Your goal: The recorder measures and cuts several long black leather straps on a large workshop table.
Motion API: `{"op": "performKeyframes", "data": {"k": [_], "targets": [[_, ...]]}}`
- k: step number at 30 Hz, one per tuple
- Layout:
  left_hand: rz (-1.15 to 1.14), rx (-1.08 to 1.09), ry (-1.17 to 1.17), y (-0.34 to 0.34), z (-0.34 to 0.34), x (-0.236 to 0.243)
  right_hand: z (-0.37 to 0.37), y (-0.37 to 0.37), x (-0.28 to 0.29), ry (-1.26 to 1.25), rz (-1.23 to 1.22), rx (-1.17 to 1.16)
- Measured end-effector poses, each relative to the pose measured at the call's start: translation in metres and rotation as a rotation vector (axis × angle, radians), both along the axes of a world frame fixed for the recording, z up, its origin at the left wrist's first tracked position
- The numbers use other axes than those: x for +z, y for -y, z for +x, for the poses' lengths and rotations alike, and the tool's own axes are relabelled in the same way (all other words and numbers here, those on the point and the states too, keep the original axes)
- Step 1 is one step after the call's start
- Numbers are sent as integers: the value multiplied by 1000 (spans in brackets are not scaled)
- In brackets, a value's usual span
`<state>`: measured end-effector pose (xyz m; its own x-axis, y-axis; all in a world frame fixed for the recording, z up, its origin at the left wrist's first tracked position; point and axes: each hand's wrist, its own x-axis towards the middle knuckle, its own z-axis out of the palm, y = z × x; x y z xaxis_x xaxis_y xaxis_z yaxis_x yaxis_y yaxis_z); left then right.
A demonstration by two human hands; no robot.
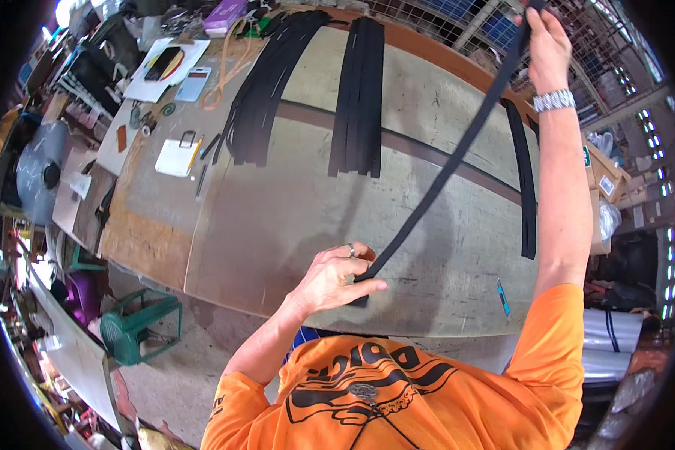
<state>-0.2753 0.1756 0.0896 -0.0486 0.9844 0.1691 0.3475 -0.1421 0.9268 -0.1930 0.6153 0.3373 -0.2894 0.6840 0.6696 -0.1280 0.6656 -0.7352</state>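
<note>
A long black strip [447, 168] runs taut on a diagonal across the worktable [247, 225]. My left hand [336, 279], low at the table's front, is closed on the strip's lower part, with a short end showing beneath it. My right hand [546, 46] is raised at the top right, gripping the upper end. Behind the strip lie two bundles of black strips [266, 90] [358, 97] and a narrower stack of strips [523, 195] at the right. A teal pen-like tool [502, 296] lies on the near right of the table.
At the left are a notepad [176, 157], a phone [163, 64], small tools [142, 120] and a fan [45, 172]. A green plastic stool [139, 315] stands below the table's left edge. Cardboard boxes [604, 180] and silver rolls [607, 337] are at the right, metal mesh [457, 26] beyond.
</note>
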Motion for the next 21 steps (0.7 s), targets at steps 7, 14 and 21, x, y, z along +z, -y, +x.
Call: {"op": "performKeyframes", "data": {"k": [7, 14, 21], "targets": [[-47, 229, 593, -34, -14, -24, -92, -43, -13, -5, 47, -102], [225, 129, 481, -57, -43, -14, -151, -89, -38, 11, -210, -69], [188, 31, 219, -92, -81, -13, -186, -172, -77, 12, -256, -130]]}}
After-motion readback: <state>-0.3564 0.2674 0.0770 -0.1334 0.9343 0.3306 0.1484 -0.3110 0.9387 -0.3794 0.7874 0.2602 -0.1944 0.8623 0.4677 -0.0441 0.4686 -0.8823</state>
